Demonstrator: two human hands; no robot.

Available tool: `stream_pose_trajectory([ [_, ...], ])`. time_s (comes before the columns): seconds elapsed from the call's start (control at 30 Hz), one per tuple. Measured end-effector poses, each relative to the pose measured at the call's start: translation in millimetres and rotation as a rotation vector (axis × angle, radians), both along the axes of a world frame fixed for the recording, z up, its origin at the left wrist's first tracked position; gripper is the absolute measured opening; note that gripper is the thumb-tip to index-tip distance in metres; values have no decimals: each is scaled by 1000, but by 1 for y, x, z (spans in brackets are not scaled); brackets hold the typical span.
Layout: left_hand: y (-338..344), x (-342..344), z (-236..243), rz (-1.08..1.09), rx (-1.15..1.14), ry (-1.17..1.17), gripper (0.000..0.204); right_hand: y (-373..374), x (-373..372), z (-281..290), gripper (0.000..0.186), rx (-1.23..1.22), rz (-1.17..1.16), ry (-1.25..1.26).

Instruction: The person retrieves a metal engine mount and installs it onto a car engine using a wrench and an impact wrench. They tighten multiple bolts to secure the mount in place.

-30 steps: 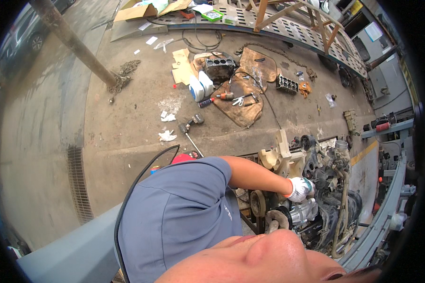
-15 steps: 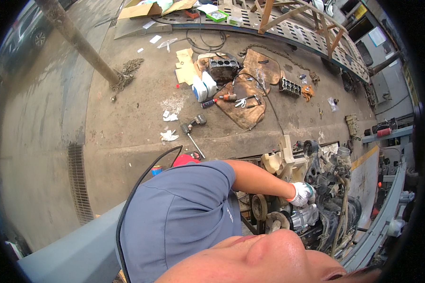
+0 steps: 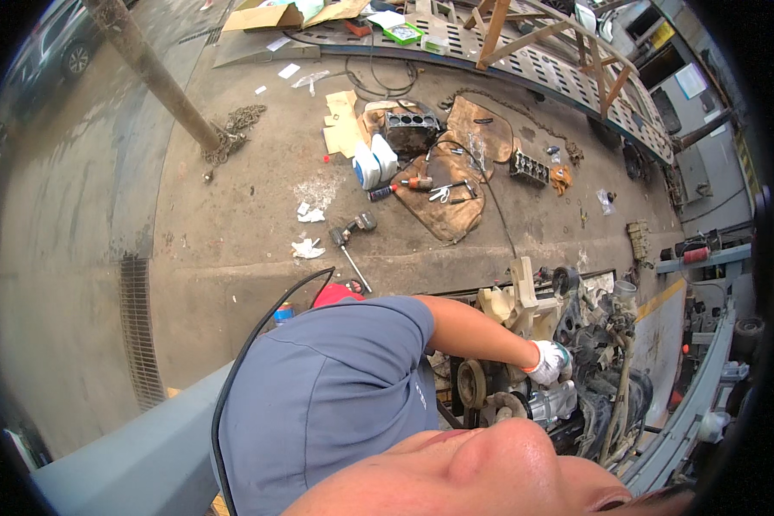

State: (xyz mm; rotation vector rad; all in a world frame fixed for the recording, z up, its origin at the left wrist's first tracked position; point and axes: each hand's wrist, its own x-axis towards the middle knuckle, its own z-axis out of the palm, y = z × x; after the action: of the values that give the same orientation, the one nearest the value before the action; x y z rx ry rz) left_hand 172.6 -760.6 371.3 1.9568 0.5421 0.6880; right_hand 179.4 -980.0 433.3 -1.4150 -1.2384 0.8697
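My left hand (image 3: pixel 549 363), in a white glove, is at the dirty engine assembly (image 3: pixel 593 361), its fingers curled on something I cannot make out. Just below the hand is a silver cast housing (image 3: pixel 555 400). A worn round pulley (image 3: pixel 469 387) sits to the left of it, and cream plastic parts (image 3: pixel 520 305) stand behind, above the hand in the picture. I do not see my right hand.
On the floor lie brown mats (image 3: pixel 439 211), an engine block (image 3: pixel 411 131), a cylinder head (image 3: pixel 529 168), white jugs (image 3: pixel 374 163) and a cordless tool (image 3: pixel 353 228). A rusty post (image 3: pixel 163 86) stands left, a perforated steel platform (image 3: pixel 542 60) behind, a grey rail (image 3: pixel 718 344) right.
The background has shifted slightly down and to the right in the picture. My left hand stays at the engine, with only slight movement.
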Motion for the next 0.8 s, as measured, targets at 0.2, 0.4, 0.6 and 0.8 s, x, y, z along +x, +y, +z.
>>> stream_pose_trajectory([
  [0.2, -7, -9, 11, 50, 15, 26, 27, 0, -3, 1, 25, 15, 13, 4],
  [0.4, -3, -4, 4, 31, 2, -7, 30, -1, 2, 0, 26, -6, 26, -39],
  [0.6, -2, -6, 6, -11, 34, 9, 33, -2, 3, -3, 27, 11, 4, -47],
  [0.8, -6, -7, 7, 23, 70, -1, 31, -1, 2, -3, 29, -27, 3, -44],
])
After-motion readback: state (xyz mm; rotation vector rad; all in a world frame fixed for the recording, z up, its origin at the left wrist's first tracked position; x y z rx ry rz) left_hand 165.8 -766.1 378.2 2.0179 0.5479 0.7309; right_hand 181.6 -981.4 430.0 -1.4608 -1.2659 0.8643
